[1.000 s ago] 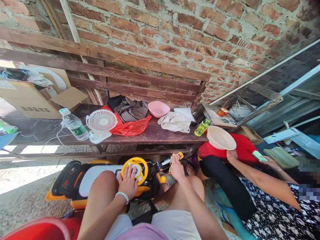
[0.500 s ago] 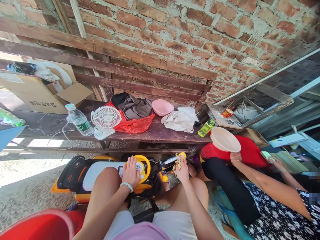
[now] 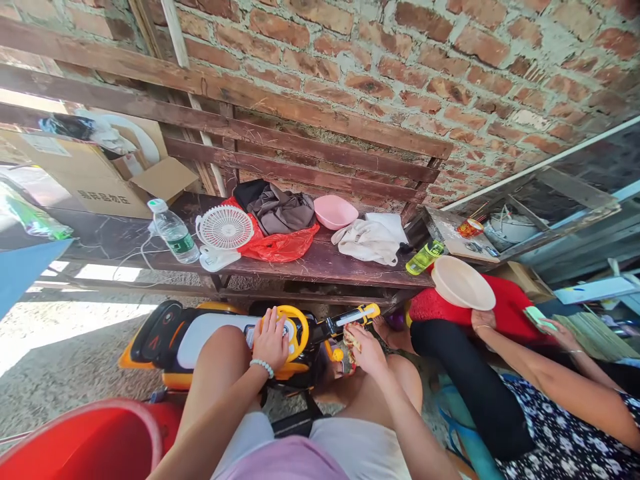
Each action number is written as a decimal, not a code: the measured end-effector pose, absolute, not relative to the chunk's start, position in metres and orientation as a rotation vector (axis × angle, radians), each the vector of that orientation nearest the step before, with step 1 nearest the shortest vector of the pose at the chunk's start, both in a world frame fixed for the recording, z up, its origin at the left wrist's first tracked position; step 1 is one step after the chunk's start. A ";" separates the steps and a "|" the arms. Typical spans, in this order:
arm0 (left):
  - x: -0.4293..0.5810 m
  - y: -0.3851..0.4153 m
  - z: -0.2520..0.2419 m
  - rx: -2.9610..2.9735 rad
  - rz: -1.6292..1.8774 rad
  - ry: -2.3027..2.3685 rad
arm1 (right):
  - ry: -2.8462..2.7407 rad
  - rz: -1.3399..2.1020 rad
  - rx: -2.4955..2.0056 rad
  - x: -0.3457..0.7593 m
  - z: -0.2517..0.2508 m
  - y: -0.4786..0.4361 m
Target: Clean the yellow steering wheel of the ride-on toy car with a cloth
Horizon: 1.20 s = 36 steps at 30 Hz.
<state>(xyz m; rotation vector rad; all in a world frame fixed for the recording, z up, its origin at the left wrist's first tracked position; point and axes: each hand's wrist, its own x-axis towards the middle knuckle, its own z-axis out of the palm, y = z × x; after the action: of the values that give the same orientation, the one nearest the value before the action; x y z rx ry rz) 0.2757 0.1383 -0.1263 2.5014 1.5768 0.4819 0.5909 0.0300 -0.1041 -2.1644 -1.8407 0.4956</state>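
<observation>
My left hand [image 3: 271,345] lies with its fingers stretched out over the yellow steering wheel [image 3: 305,331] of a ride-on toy car [image 3: 213,347]. A pale bead bracelet [image 3: 263,365] is on that wrist. My right hand [image 3: 369,352], above my right knee, is closed on a small crumpled multicoloured thing [image 3: 353,337] with red and cream patches; its kind cannot be made out. Part of it is hidden by my fingers. Just beyond that hand is the toy car's yellow-tipped bar [image 3: 356,315].
A dark wooden bench [image 3: 320,263] bears a water bottle [image 3: 174,233], white fan [image 3: 225,230], clothes [image 3: 283,210] and pink basin [image 3: 335,212]. At right, another person's hand [image 3: 483,320] holds a cream basin [image 3: 463,283]. A red tub [image 3: 100,440] stands at lower left.
The view has swung slightly left, so the scene sits further right. My right hand has tilted, palm more downward, still with the crumpled thing. My left hand stays on the steering wheel.
</observation>
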 end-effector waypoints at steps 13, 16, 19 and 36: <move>0.275 0.131 -0.119 2.396 0.518 1.556 | -1.986 0.685 -2.794 0.611 -0.061 0.127; 0.274 0.131 -0.122 2.385 0.511 1.552 | -2.081 0.737 -2.770 0.600 -0.058 0.132; 0.273 0.132 -0.125 2.389 0.513 1.539 | -2.176 0.826 -2.704 0.583 -0.057 0.136; 0.275 0.132 -0.123 2.393 0.502 1.519 | -1.883 0.539 -2.614 0.620 -0.080 0.075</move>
<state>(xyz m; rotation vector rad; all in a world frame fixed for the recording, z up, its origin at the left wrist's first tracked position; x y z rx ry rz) 0.2747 0.1321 -0.1226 2.3934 1.5189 0.5019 0.6198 0.0748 -0.0801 -2.6136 -1.8832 0.5390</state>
